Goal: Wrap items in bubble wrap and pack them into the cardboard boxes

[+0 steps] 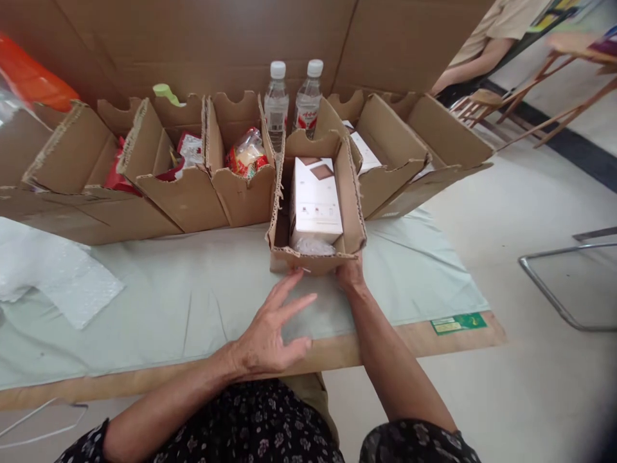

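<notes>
A narrow open cardboard box (pixel 359 212) juts out from the row of boxes toward me. Inside it stand a white printed carton (pixel 318 199) and a bit of clear plastic wrap (pixel 314 247). My right hand (pixel 351 273) holds the box at its lower front right corner, its fingers partly hidden beneath. Just below the front edge is my left hand (pixel 274 328), fingers spread, with its fingertips close to the box; whether they touch it I cannot tell. Two clear water bottles (pixel 276 103) with white caps stand behind the box.
More cardboard compartments (pixel 178 206) line both sides, holding a red snack packet (pixel 247 154), red boxes and another white carton (pixel 364 151). Bubble wrap (pixel 62 276) lies at left on the pale green tablecloth (pixel 193 283). A person (pixel 491 51) sits beyond, near wooden stools (pixel 482 99).
</notes>
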`<state>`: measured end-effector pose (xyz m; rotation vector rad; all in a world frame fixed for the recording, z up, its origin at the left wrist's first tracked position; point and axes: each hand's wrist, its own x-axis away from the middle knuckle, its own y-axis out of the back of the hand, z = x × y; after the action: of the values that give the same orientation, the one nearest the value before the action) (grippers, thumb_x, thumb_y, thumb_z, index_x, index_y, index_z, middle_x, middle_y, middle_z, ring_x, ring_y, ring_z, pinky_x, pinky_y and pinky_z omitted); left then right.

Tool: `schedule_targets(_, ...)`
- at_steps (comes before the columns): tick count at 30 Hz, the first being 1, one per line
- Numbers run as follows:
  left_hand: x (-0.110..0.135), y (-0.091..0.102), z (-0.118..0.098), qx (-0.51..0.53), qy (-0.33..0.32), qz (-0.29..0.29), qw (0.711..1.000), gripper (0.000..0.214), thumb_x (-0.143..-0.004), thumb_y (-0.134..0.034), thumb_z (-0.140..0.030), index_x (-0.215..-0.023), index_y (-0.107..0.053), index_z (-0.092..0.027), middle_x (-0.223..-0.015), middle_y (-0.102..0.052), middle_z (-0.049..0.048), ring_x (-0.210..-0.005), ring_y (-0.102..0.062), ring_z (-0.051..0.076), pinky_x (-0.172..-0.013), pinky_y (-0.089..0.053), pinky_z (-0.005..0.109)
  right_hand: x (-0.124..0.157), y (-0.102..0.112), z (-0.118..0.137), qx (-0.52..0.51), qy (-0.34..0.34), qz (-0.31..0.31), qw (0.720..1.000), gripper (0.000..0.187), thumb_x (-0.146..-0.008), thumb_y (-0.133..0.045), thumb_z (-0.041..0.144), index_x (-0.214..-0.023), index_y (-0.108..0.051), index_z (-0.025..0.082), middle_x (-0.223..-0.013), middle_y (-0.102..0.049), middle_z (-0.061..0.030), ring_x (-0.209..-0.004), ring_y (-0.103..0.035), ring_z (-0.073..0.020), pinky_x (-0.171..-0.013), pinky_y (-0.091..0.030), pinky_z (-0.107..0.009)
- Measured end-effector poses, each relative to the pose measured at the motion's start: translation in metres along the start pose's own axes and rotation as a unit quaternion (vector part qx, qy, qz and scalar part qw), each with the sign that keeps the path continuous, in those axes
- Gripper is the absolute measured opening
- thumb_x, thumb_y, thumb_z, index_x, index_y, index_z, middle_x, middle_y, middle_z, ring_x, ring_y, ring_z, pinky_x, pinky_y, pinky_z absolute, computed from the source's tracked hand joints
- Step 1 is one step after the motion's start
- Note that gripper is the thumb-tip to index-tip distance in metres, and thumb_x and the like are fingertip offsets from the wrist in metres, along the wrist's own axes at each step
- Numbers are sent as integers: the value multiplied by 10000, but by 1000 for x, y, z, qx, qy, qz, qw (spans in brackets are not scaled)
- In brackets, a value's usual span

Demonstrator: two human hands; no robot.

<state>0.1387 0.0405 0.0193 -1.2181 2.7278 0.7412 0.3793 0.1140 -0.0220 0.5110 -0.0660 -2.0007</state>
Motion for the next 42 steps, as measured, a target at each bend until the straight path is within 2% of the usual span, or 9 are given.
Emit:
schedule_targets(5,-17,-1,3,-14,-24,-58,998,659,-850,-692,-177,-1485,-577,-306,-1699,-363,142,-1546,-408,381,-1198,-423,643,-1,0,3,-34,-27,-1,999,649,-988,-397,739,-1198,-723,219,-1181,-771,-83,-1127,-687,-267,-1036,-538,-448)
schedule_targets(8,-11,3,2,-44,-16,-130,990,437,-901,-642,-164,-1322,-682,-271,-1468,-617,139,-1310,-646,302,-1098,-549,529,-1,3,5,-50,-39,3,998,604,-962,-482,721,-1176,-732,216,-1123,-778,-75,-1065,-689,-271,-977,-556,-435)
schedule_targets(10,-8,9,4,-80,4,-176,981,335,-922,-612,-155,-1226,-710,-255,-1319,-690,114,-1201,-692,265,-1039,-583,472,0,4,5,-61,-43,3,997,574,-955,-514,699,-1176,-734,217,-1110,-778,-71,-1074,-685,-275,-984,-550,-440)
schedule_targets(15,-25,18,21,-134,57,-289,946,529,-888,-594,-146,-1405,-584,-258,-1367,-637,110,-1249,-629,267,-1024,-569,459,-3,5,10,-78,-51,5,996,536,-948,-539,676,-1100,-753,209,-1016,-784,-63,-1016,-693,-271,-932,-564,-435)
schedule_targets(20,-50,6,42,-92,72,-274,955,580,-881,-621,-204,-1448,-518,-262,-1324,-635,103,-1207,-623,264,-1018,-554,461,14,26,28,-74,-45,-18,996,374,-927,-654,527,-1134,-726,224,-1103,-772,-66,-1047,-698,-250,-969,-550,-431)
schedule_targets(23,-58,0,50,-81,75,-283,953,586,-862,-686,-261,-1425,-520,-265,-1370,-607,112,-1285,-582,295,-1068,-515,494,36,34,35,-20,-30,5,999,406,-861,-731,392,-1239,-680,252,-1184,-754,-72,-1093,-701,-253,-965,-551,-444)
schedule_targets(27,-67,-4,56,-40,80,-288,953,668,-829,-768,-299,-1436,-493,-261,-1396,-596,131,-1327,-558,320,-1088,-488,504,49,26,38,19,-15,47,999,436,-831,-717,339,-1253,-655,248,-1190,-757,-80,-1083,-707,-257,-909,-578,-443)
schedule_targets(36,-82,-14,56,-9,99,-344,934,711,-794,-842,-380,-1395,-491,-240,-1349,-598,127,-1307,-571,313,-1077,-487,481,44,15,29,87,22,19,996,324,-888,-667,386,-1185,-684,257,-1063,-790,-55,-929,-736,-255,-859,-592,-462)
schedule_targets(42,-83,-14,60,3,111,-345,932,681,-785,-872,-426,-1333,-510,-243,-1275,-607,110,-1241,-596,290,-1067,-502,478,47,13,26,103,29,20,994,315,-903,-651,367,-1198,-676,259,-1076,-790,-60,-897,-745,-261,-867,-563,-474)
